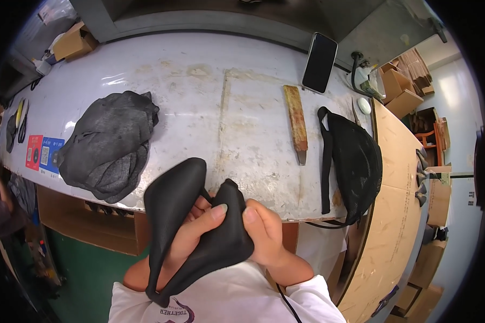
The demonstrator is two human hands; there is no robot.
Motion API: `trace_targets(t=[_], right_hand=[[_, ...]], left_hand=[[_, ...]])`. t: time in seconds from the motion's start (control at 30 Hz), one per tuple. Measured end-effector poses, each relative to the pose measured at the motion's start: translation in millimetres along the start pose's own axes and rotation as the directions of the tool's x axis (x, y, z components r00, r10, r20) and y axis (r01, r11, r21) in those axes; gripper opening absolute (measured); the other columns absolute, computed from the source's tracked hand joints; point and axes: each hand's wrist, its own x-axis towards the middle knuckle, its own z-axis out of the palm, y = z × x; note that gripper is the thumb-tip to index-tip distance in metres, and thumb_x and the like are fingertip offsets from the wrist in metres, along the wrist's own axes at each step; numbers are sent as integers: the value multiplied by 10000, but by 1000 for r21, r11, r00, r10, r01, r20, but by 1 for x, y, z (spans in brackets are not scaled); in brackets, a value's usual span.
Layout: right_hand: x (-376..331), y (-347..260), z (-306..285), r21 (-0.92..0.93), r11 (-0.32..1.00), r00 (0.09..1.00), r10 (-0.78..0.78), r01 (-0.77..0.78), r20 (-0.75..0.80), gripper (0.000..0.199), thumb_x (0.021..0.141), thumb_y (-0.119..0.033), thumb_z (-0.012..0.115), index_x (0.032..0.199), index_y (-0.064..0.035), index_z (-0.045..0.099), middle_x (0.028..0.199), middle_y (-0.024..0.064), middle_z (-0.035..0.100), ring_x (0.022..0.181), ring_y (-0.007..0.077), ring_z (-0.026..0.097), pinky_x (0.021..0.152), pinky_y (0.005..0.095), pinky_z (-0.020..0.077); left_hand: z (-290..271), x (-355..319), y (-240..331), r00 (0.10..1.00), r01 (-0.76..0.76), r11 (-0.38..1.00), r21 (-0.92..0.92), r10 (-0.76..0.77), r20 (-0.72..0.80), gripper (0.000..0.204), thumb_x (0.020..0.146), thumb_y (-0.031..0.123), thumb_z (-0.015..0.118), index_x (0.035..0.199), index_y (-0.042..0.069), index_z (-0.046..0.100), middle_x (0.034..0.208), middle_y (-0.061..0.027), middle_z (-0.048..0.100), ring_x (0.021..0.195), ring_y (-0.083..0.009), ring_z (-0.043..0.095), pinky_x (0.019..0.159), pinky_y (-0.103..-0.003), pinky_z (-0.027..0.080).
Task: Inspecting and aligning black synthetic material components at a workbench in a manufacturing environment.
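A black, finely textured two-lobed piece [172,194] is held up over the table's front edge. Its lobes taper downward and meet in a narrow end near my shirt; I cannot make out its kind. My left hand [196,231] reaches between the lobes, with its thumb pressed on the right lobe and several fingers hidden behind. My right hand [267,231] is closed on the right side of that same lobe, near its top, thumb uppermost. Farther left on the table lies a crumpled heap of dark grey cloth [110,145].
The white, stained table [188,107] holds a worn, yellowish flat-bladed tool [296,124], a black phone [319,62] and a black mesh bag [355,164] at right. Red and blue printed cards [44,153] lie left. A cardboard-covered surface [388,210] borders the right side. An open box [91,223] sits under the table.
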Motion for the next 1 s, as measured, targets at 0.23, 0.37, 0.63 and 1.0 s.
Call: trace_targets(t=[0.23,0.37,0.63,1.0], right_hand=[[-5,4,14,274,961,998,17,-31,54,447,1023,-340,494,1306,2,545,874,5,649,738,53,546,635,211,420],[-7,26,14,891,341,915,368,-299,167,453,1018,-352,504,1292,9,524,873,13,657,707,62,559,614,217,434],[-4,13,16,323,945,983,-3,62,-181,448,992,-368,554,1186,34,581,923,29,647,727,61,551,621,218,436],[-9,6,-43,130,972,981,-196,195,-8,506,945,-437,608,930,67,647,733,54,656,620,106,569,560,232,430]], left_hand=[[18,1,-1,963,-215,966,147,235,-134,126,922,133,597,940,10,619,850,-79,677,749,-116,646,680,-240,516],[23,10,-12,949,-259,966,-15,252,-190,145,951,151,564,935,18,620,825,-57,670,720,-101,630,659,-236,510],[11,15,-24,946,-251,968,-12,242,-213,205,955,193,604,1048,11,615,941,-92,681,820,-115,646,712,-237,520],[-43,13,20,874,-480,858,184,448,191,393,981,301,498,941,-70,619,844,-144,655,711,-172,593,625,-277,444]])
